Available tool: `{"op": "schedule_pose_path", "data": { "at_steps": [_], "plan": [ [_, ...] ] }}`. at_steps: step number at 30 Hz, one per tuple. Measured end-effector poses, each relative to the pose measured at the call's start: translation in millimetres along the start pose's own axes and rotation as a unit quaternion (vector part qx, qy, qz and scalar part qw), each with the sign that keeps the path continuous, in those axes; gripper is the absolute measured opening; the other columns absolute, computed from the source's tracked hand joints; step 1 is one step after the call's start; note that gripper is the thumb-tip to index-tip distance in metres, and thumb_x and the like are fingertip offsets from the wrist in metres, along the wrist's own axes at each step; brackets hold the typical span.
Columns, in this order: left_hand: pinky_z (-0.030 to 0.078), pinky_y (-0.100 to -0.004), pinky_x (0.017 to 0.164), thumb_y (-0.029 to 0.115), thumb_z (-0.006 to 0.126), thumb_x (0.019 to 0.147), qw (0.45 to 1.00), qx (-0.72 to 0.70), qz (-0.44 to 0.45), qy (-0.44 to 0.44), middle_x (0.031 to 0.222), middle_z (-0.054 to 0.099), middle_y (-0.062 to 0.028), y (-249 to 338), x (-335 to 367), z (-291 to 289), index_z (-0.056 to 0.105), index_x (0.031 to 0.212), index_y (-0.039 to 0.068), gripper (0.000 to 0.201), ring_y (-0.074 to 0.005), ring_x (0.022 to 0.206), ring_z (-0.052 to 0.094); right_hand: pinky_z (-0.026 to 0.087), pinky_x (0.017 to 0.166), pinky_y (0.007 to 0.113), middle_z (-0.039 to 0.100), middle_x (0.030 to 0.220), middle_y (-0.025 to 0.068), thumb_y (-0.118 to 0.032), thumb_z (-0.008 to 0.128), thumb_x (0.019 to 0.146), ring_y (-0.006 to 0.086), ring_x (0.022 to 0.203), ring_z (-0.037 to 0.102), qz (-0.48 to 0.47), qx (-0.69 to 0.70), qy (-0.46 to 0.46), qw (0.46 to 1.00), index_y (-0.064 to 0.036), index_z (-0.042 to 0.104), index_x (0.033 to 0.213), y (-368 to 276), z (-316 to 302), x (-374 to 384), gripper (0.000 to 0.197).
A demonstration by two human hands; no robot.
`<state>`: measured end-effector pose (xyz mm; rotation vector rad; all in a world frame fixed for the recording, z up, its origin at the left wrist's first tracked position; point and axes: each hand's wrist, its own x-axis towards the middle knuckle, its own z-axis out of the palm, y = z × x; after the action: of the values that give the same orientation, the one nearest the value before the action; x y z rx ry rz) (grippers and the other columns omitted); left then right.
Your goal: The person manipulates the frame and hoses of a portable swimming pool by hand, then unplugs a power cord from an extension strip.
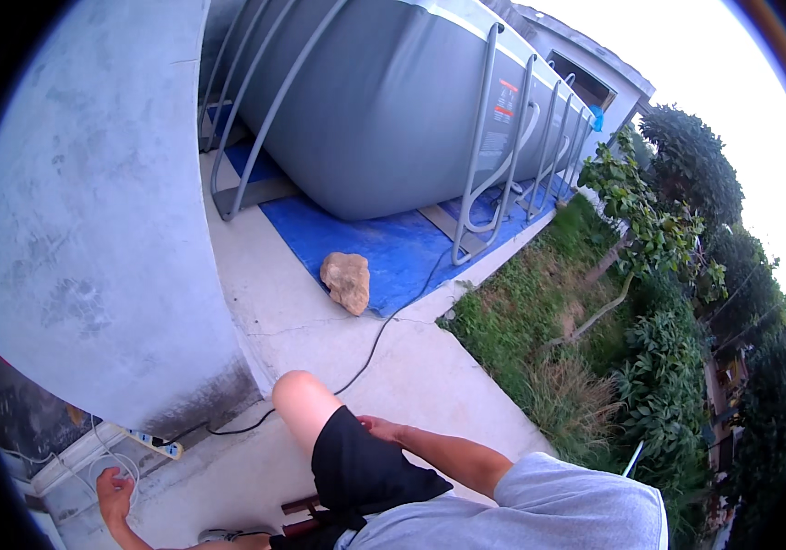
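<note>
At the lower left my left hand (116, 493) is raised beside a loop of thin white cable (137, 467). Its fingers are loosely curled with a gap to the thumb, and nothing shows between them. My right hand (382, 429) rests by the thigh, at the edge of my black shorts (365, 472). Part of it is hidden behind the leg, so I cannot see whether its fingers are closed. Near the left hand, a white and yellow power strip (168, 448) lies at the wall's foot, with a black cord (376, 344) running from it across the concrete.
A grey frame pool (365, 119) stands on a blue tarp (320, 238), its metal legs (474, 165) sticking out. One large tan rock (347, 282) sits at the tarp's corner. A pale wall (90, 211) rises on the left; grass and shrubs (540, 339) border the concrete path (439, 385).
</note>
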<state>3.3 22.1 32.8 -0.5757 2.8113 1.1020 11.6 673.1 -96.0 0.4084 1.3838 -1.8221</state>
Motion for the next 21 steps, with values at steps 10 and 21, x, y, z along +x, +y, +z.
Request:
{"op": "schedule_pose_path", "data": {
  "at_steps": [10, 21],
  "plan": [
    [0.049, -0.0299, 0.047, 0.008, 0.069, 0.070, 0.934, -0.048, -0.064, -0.348, 0.069, 0.063, -0.0129, 38, -9, 25, 0.061, 0.086, -0.006, 0.023, -0.0206, 0.058, 0.063, 0.042, 0.092, 0.036, 0.046, 0.124, 0.0119, -0.011, 0.059, 0.083, 0.0217, 0.108, 0.050, 0.003, 0.032, -0.026, 0.999, -0.0043, 0.029, 0.132, -28, -4, -67, 0.058],
    [0.050, -0.0294, 0.059, 0.021, 0.065, 0.079, 0.725, 0.059, -0.002, -0.686, 0.082, 0.061, -0.0046, 69, -16, 160, 0.059, 0.102, 0.004, 0.030, -0.0129, 0.072, 0.058, 0.042, 0.092, 0.035, 0.030, 0.133, 0.0206, -0.006, 0.063, 0.077, 0.0255, 0.112, 0.045, 0.057, -0.085, 0.201, 0.974, -0.0080, 0.014, 0.139, -20, -22, -55, 0.080]
  ]
}}
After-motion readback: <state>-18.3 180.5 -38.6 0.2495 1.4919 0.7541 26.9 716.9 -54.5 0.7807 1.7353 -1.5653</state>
